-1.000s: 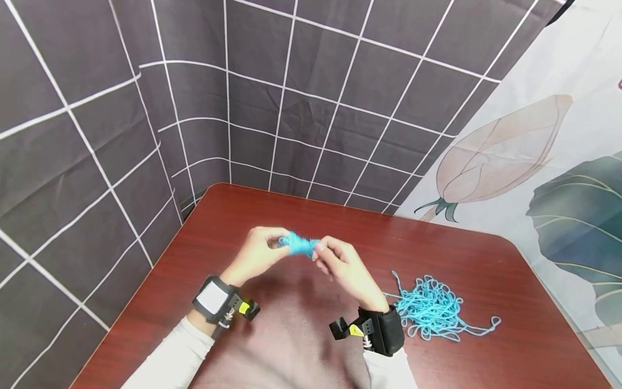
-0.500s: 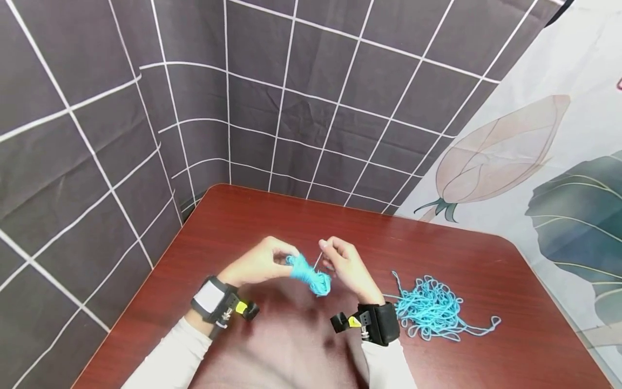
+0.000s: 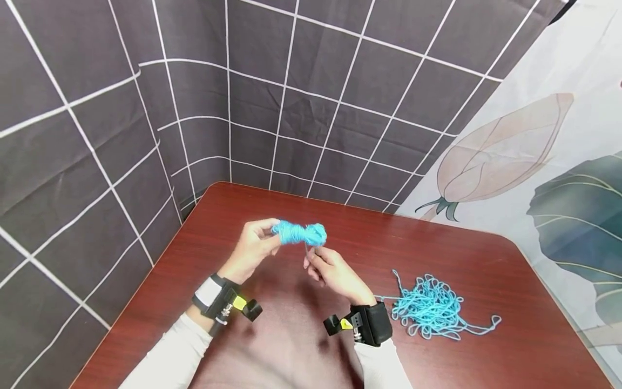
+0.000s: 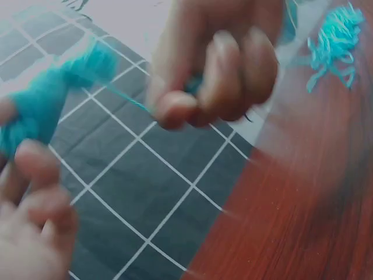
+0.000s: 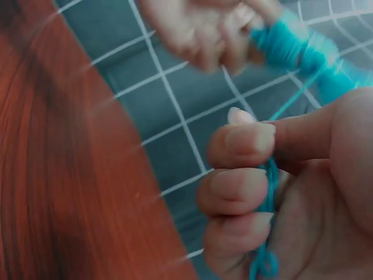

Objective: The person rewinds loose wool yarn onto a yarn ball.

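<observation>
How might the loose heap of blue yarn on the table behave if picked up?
The yarn heap would likely be floppy, since it lies in slack loops. It may tangle, because its strands cross one another. Lifting it might also shift the strand that runs from it toward the right hand.

Grey cloth (image 3: 311, 102) with white grid lines hung behind the reddish table (image 3: 413, 246), beside a white floral sheet (image 3: 515, 210).

blue yarn bundle (image 3: 293, 233) | waisted, aloft | yarn heap (image 3: 432, 308) | tangled, on table (image 3: 437, 254)
</observation>
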`<state>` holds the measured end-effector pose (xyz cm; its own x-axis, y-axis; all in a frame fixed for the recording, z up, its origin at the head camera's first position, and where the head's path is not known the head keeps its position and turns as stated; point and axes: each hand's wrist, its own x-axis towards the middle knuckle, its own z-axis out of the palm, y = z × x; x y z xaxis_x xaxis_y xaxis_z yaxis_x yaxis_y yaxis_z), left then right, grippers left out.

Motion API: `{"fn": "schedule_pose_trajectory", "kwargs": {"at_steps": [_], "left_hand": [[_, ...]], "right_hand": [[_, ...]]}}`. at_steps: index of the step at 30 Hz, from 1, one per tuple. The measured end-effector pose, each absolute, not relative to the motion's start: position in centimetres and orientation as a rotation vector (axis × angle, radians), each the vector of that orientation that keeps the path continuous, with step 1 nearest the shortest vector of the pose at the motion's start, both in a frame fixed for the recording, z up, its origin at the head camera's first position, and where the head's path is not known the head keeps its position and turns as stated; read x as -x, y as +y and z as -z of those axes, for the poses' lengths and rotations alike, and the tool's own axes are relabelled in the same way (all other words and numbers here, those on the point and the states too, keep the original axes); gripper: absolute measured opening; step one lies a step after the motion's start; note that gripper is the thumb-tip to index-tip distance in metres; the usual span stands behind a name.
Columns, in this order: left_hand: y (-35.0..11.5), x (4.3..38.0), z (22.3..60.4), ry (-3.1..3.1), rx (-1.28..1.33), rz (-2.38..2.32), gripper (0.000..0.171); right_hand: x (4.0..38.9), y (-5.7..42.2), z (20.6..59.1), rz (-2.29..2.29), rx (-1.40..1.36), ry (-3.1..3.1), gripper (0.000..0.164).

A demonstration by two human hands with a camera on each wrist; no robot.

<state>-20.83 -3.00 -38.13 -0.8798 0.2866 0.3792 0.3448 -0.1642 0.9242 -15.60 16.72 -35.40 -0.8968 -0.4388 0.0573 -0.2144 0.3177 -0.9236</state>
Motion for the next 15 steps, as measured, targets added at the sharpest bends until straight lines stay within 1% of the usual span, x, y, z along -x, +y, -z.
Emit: {"fn": "schedule_pose_trajectory", "kwargs": {"at_steps": [2, 4, 6, 7, 9, 11, 13, 15], "left_hand": [[-3.0, 20.6, 38.1, -2.065, 0.952, 2.246, 0.013], [-2.8, 20.5, 38.1, -2.17, 1.118, 2.132, 0.011], [-2.5, 20.4, 38.2, -2.289, 1.215, 1.941, 0.01], [-2.3, 20.5, 38.4, -2.34, 1.216, 1.835, 0.01], [-2.0, 20.6, 38.7, -2.403, 1.119, 1.639, 0.009], [-1.9, 20.9, 38.9, -2.394, 0.934, 1.511, 0.008], [-2.1, 21.3, 39.1, -2.312, 0.714, 1.512, 0.01], [-2.5, 21.2, 38.6, -2.206, 0.546, 1.655, 0.013]], "right_hand": [[16.2, 17.4, 36.2, 1.68, 0.576, 2.395, 0.023], [16.6, 18.2, 36.7, 1.724, 0.555, 2.453, 0.026], [16.8, 18.8, 36.9, 1.774, 0.541, 2.481, 0.028], [16.8, 19.0, 36.8, 1.788, 0.537, 2.494, 0.032], [16.5, 18.9, 36.4, 1.788, 0.521, 2.505, 0.035], [16.1, 18.6, 35.8, 1.757, 0.543, 2.493, 0.035], [15.6, 17.9, 35.0, 1.682, 0.581, 2.501, 0.03], [15.2, 17.3, 34.6, 1.601, 0.615, 2.498, 0.026]]}}
